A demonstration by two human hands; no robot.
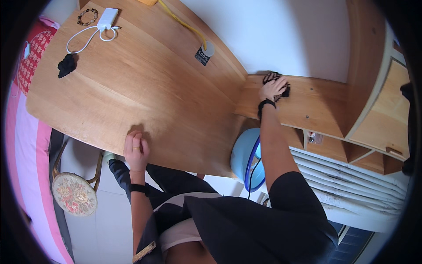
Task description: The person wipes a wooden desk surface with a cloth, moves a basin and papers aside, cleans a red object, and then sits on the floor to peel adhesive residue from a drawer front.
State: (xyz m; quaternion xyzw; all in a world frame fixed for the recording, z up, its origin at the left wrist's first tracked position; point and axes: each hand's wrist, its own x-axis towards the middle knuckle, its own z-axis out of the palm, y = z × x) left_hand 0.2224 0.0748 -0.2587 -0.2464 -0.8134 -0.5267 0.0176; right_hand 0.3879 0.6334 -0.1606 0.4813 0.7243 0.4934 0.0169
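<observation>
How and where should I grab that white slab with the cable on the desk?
Probably across the middle of the white slab, thumb and fingers on its two long edges, coming from above and its right. It lies flat; the white cable leaves its near end and the beaded bracelet lies to its left, so those sides are busier. Your left hand looks nearer.
</observation>
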